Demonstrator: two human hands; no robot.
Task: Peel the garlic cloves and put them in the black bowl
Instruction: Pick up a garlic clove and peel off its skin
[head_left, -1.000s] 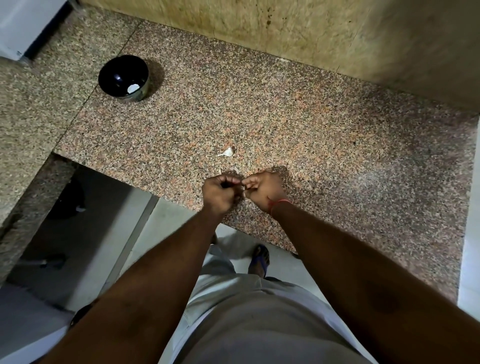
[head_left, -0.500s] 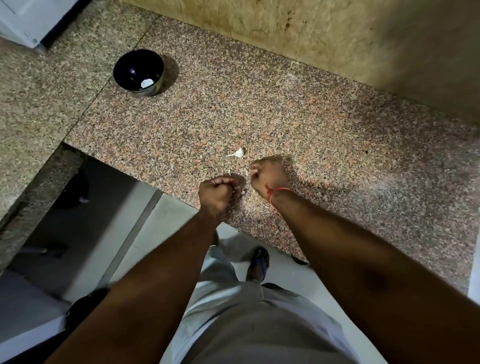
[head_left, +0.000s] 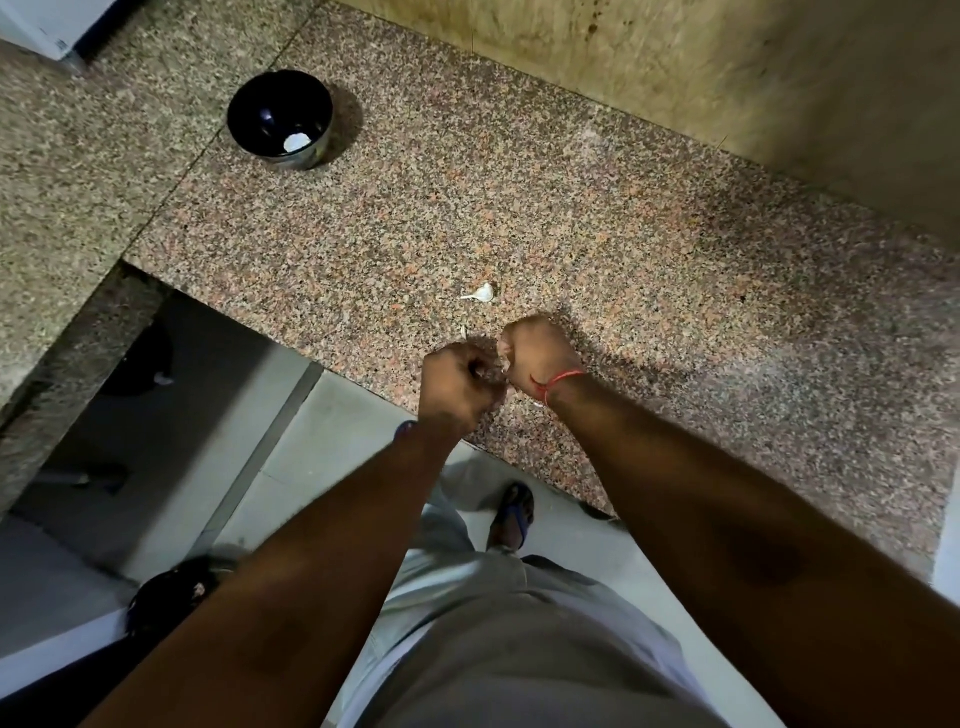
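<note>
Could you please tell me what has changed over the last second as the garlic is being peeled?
The left hand and right hand drew apart, then closed together again. The black bowl with its one peeled clove and the loose clove stayed put.

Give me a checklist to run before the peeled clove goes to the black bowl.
1. Clove fully peeled: cannot tell, hidden between left hand and right hand.
2. Grip on clove: cannot tell, both fists closed.
3. Black bowl upright, within view: ok.
4. Room in bowl: ok, only one white piece inside.
5. Path across counter to bowl: ok.
6. All cloves handled: not ok, white garlic piece lies beyond the hands.
</note>
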